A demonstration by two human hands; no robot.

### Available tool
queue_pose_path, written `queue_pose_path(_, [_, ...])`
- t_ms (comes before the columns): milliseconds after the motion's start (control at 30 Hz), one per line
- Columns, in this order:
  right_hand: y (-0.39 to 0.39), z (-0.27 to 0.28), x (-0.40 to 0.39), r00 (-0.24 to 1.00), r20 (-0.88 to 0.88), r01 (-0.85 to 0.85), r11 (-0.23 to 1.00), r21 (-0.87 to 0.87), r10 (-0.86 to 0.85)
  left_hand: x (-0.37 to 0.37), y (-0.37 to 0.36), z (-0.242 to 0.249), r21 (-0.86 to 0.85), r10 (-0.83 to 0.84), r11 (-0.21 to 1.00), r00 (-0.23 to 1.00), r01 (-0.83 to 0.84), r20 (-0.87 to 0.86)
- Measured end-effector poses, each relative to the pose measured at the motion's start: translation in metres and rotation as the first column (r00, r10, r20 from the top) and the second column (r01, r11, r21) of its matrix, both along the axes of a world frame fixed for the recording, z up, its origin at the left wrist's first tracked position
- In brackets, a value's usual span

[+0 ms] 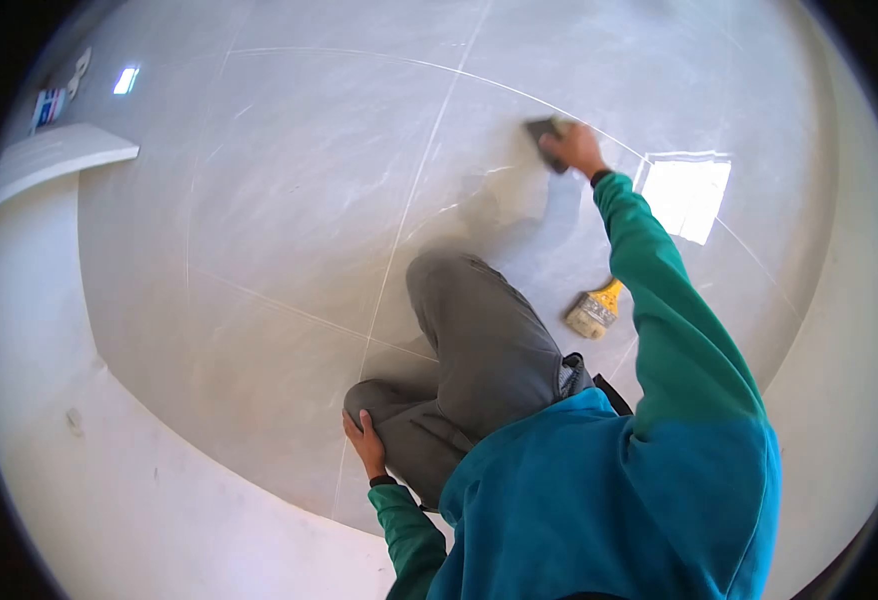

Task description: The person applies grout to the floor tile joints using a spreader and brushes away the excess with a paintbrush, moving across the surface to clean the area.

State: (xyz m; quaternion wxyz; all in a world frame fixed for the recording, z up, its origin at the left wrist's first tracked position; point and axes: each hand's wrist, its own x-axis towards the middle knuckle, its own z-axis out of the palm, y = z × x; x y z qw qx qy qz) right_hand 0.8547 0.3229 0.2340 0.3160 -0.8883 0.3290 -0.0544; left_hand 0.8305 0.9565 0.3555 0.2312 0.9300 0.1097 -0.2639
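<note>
My right hand is closed on a dark, flat spreader, which is slightly blurred. Its lower edge is against the grey tiled floor, just below a white grout line. My left hand lies on my bent knee with its fingers stretched out, holding nothing. Below my right forearm, a wide paintbrush with a yellow handle rests on the floor; part of its handle is hidden by the sleeve. Pale smears mark the tiles near the spreader.
White walls run along the left and right. A white ledge juts out at upper left, with a labelled container beyond it. Bright light reflects off the floor at right. My folded legs cover the floor's middle.
</note>
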Motion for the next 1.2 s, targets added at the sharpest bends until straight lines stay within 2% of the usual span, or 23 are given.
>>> queue_pose_path(33, [0.02,-0.003,0.003,0.973,0.01,-0.229,0.972,-0.055,0.23,0.003,-0.005,0.001,-0.011,0.013,1.0,1.0,-0.013,-0.009])
queue_pose_path(67, [0.032,0.001,0.002,0.963,0.021,-0.268,0.961,-0.065,0.27,0.005,-0.008,0.002,-0.021,0.022,1.0,1.0,-0.023,-0.019])
queue_pose_path(100, [0.029,0.006,0.002,0.99,0.003,-0.143,0.988,-0.052,0.143,0.003,-0.007,0.004,-0.007,0.044,0.999,0.999,-0.044,-0.013])
queue_pose_path(167, [0.007,-0.003,-0.002,0.987,0.016,0.16,0.987,-0.015,-0.16,0.0,-0.005,-0.001,0.016,-0.026,1.0,0.999,0.027,-0.023])
queue_pose_path(200, [0.0,-0.003,0.003,0.975,0.0,0.223,0.974,-0.046,-0.224,0.001,-0.006,0.002,0.019,-0.013,1.0,0.999,0.013,-0.03])
queue_pose_path(233, [-0.001,-0.005,0.013,0.961,0.03,0.276,0.961,0.002,-0.276,0.004,-0.007,0.002,0.024,0.0,1.0,1.0,0.0,-0.025])
queue_pose_path(300, [0.002,-0.019,0.043,0.97,0.124,0.227,0.959,-0.172,-0.207,0.008,-0.01,0.002,0.01,0.033,0.999,0.999,-0.033,-0.026])
queue_pose_path(367, [0.012,-0.024,0.077,0.962,0.081,0.27,0.956,-0.111,-0.262,0.006,-0.005,-0.005,0.018,0.018,1.0,1.0,-0.017,-0.026])
queue_pose_path(667, [0.047,-0.031,0.238,0.979,0.196,-0.033,0.994,-0.103,0.053,0.015,-0.007,-0.008,0.034,0.032,0.999,0.998,-0.03,-0.056])
queue_pose_path(700, [0.065,-0.044,0.259,0.989,0.145,0.031,0.993,-0.116,-0.014,0.017,-0.009,-0.007,0.054,0.032,0.998,0.998,-0.028,-0.061])
queue_pose_path(733, [0.094,-0.049,0.275,0.99,0.138,0.008,0.99,-0.139,0.012,0.018,-0.011,-0.005,0.053,0.034,0.998,0.997,-0.03,-0.073])
queue_pose_path(767, [0.133,-0.061,0.29,0.987,0.154,-0.031,0.998,-0.063,0.041,0.02,-0.012,-0.004,0.053,0.036,0.998,0.996,-0.032,-0.078])
queue_pose_path(800, [0.176,-0.039,0.293,0.995,0.05,-0.092,0.992,0.081,0.088,0.023,-0.015,-0.006,0.052,0.036,0.998,0.996,-0.032,-0.079])
queue_pose_path(833, [0.226,-0.058,0.302,0.981,0.132,-0.148,0.989,0.014,0.145,0.025,-0.015,-0.007,0.048,0.032,0.998,0.996,-0.029,-0.08])
queue_pose_path(867, [0.26,-0.027,0.304,0.962,0.032,-0.272,0.95,0.154,0.27,0.024,-0.014,-0.007,0.056,0.029,0.998,0.996,-0.025,-0.085])
queue_pose_path(900, [0.302,-0.044,0.306,0.968,0.026,-0.251,0.957,0.147,0.25,0.025,-0.014,-0.008,0.063,0.025,0.998,0.996,-0.019,-0.088])
queue_pose_path(967, [0.331,-0.028,0.298,0.888,0.049,-0.452,0.849,0.273,0.456,0.025,-0.012,-0.009,0.054,0.031,0.998,0.995,-0.026,-0.092])
queue_pose_path(1033, [0.313,-0.041,0.288,0.885,0.196,-0.462,0.853,0.244,0.423,0.017,-0.007,-0.006,0.057,0.06,0.997,0.991,-0.054,-0.121])
queue_pose_path(1067, [0.284,-0.05,0.28,0.849,0.388,-0.41,0.91,0.057,0.359,0.015,-0.007,-0.005,0.037,0.059,0.998,0.994,-0.056,-0.092])
queue_pose_path(1100, [0.235,-0.021,0.272,0.897,0.162,-0.436,0.884,0.168,0.411,0.014,-0.007,-0.006,0.02,0.067,0.998,0.996,-0.066,-0.055])
queue_pose_path(1133, [0.185,-0.012,0.255,0.913,0.236,-0.393,0.869,0.302,0.331,0.016,-0.007,-0.006,0.03,0.102,0.994,0.993,-0.101,-0.051])
queue_pose_path(1167, [0.133,-0.021,0.241,0.922,0.195,-0.378,0.891,0.253,0.336,0.018,-0.006,-0.007,0.029,0.096,0.995,0.995,-0.095,-0.036])
queue_pose_path(1200, [0.082,-0.028,0.226,0.97,0.103,-0.239,0.94,0.241,0.22,0.02,-0.007,-0.007,0.032,0.091,0.995,0.995,-0.09,-0.03])
